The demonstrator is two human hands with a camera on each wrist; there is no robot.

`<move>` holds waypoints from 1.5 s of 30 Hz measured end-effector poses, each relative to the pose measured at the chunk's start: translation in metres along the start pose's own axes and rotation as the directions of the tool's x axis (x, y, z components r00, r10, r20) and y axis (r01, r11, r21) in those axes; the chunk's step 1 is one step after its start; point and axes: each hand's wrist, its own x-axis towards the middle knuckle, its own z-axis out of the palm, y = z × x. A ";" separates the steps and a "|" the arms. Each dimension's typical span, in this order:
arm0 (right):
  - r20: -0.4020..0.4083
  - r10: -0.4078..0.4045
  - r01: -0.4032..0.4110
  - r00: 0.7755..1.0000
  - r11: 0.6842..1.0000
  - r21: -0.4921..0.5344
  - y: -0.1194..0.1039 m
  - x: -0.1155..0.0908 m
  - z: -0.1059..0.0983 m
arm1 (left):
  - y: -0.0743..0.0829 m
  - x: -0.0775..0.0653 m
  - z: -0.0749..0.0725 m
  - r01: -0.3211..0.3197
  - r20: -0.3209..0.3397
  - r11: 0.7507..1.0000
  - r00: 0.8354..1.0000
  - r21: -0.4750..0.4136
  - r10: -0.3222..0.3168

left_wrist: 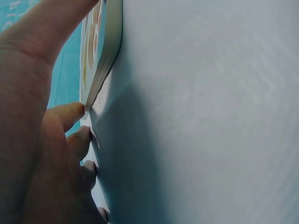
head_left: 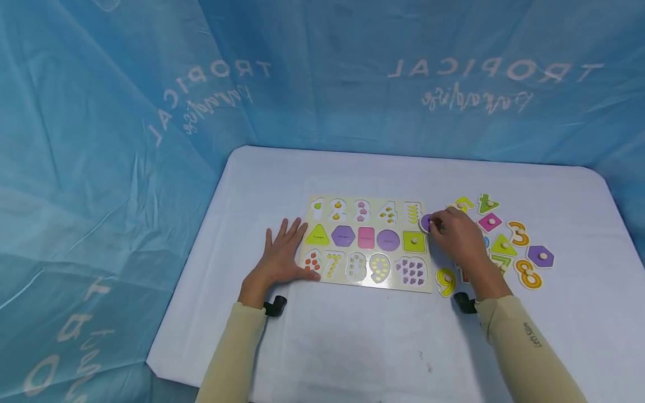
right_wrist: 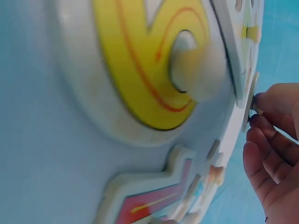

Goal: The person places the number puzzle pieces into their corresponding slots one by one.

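My right hand (head_left: pixel 458 235) pinches a round purple puzzle piece (head_left: pixel 425 223) by its knob, at the right edge of the puzzle board (head_left: pixel 347 284). In the right wrist view the piece (right_wrist: pixel 249 105) is seen edge-on, held by thumb and fingertips. My left hand (head_left: pixel 282 257) lies spread at the board's left side, its thumb over the lower left corner. A green square piece (head_left: pixel 414 242) with a knob sits in the middle row. The purple circle recess (head_left: pixel 388 240) and the other recesses show their printed pictures.
Right of the board lie loose knobbed pieces: a green four (head_left: pixel 487 204), a pink square (head_left: pixel 489 222), a purple hexagon (head_left: pixel 541 256), an orange eight (head_left: pixel 528 273), a yellow digit (head_left: pixel 445 281) and several more. White cloth (head_left: pixel 353 336) covers the table; blue sheets (head_left: pixel 327 73) hang behind it.
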 end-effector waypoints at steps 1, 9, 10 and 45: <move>-0.005 -0.009 0.009 1.000 1.000 -0.004 -0.001 0.000 0.001 | 0.000 0.000 0.000 0.001 0.000 1.000 1.000 -0.004 -0.001; -0.015 -0.047 0.047 0.999 0.999 0.009 -0.016 0.000 0.003 | 0.001 -0.001 -0.001 0.005 0.008 1.000 1.000 -0.006 -0.005; -0.010 -0.048 0.048 0.999 0.999 0.005 -0.019 0.000 0.003 | 0.001 -0.001 -0.002 0.006 0.008 1.000 1.000 -0.005 -0.006; 0.059 -0.238 0.242 0.969 0.967 -0.077 -0.072 -0.009 0.040 | -0.003 0.000 0.001 -0.005 -0.010 1.000 1.000 -0.017 0.005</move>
